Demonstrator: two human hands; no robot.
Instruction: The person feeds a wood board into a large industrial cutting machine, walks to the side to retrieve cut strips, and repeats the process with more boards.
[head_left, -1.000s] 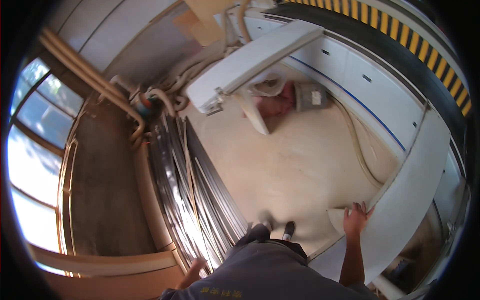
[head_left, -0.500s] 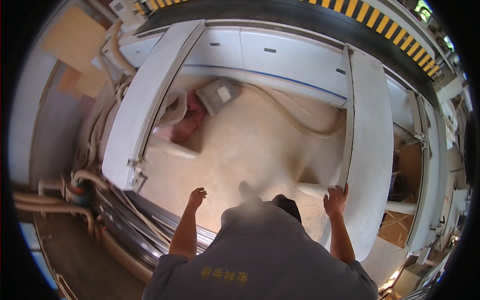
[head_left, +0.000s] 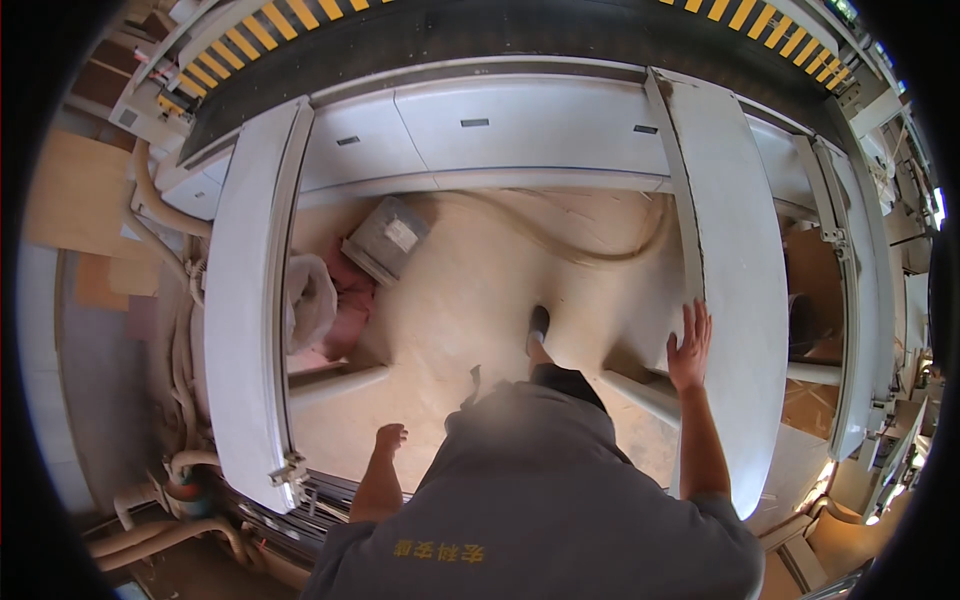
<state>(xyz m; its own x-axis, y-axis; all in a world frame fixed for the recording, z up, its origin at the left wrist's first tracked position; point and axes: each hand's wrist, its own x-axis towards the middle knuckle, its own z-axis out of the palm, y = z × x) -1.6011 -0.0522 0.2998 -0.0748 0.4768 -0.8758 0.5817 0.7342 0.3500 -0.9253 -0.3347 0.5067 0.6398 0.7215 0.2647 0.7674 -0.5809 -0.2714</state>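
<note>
My right hand [head_left: 690, 346] lies with fingers spread over the left edge of the long white table arm [head_left: 742, 260] at the right. It holds nothing. My left hand [head_left: 391, 437] hangs low over the floor, its fingers curled in and nothing visible in them. It is apart from the other white table arm [head_left: 243, 300] on the left, which has a metal clamp fitting [head_left: 290, 480] at its near end. My one visible foot [head_left: 540, 322] is on the dusty floor between the two arms.
White machine cabinets [head_left: 520, 135] run across the far side, below a dark bed with yellow-striped edging. A grey box [head_left: 388, 240], a red sack [head_left: 350, 310] and a pale bag [head_left: 311, 305] lie by the left arm. A hose [head_left: 590, 258] curves over the floor; slanted legs [head_left: 640, 395] stick out low.
I have moved forward between the two arms, and the view has turned. My right hand has slid farther along the right arm, its fingers now more spread. The left hand still hangs free.
</note>
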